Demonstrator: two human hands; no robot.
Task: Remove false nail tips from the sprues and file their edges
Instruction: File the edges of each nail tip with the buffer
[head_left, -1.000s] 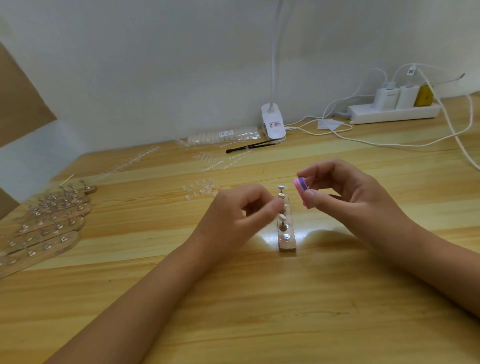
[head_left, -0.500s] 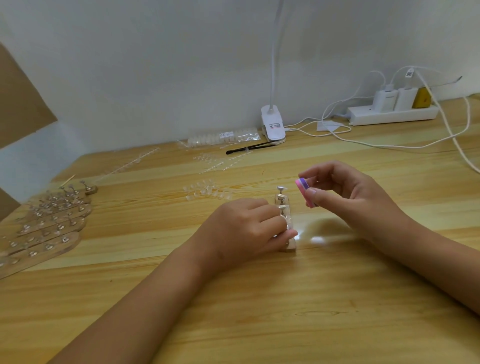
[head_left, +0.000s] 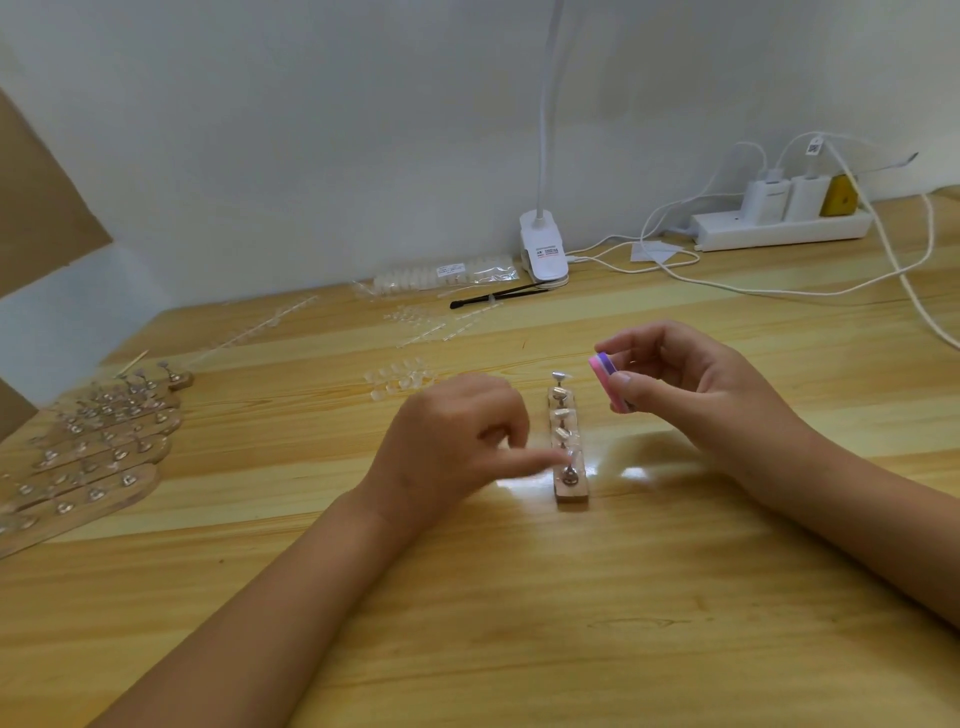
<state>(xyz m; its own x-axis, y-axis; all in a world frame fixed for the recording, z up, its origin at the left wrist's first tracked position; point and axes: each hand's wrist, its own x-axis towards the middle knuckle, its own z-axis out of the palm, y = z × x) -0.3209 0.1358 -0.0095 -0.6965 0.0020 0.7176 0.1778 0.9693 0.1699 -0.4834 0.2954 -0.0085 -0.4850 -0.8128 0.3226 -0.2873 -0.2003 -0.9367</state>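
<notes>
Head view: left hand (head_left: 457, 441) drawn back off the wooden holder (head_left: 571, 496), fingers apparently released (blurred), nail tip (head_left: 571, 457) left seated near its front end; right hand (head_left: 696, 395) pinches the nail file (head_left: 605, 382), so next tip due.

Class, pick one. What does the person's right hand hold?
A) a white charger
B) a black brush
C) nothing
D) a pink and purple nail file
D: the right hand pinches the pink and purple nail file between thumb and fingers.
</notes>
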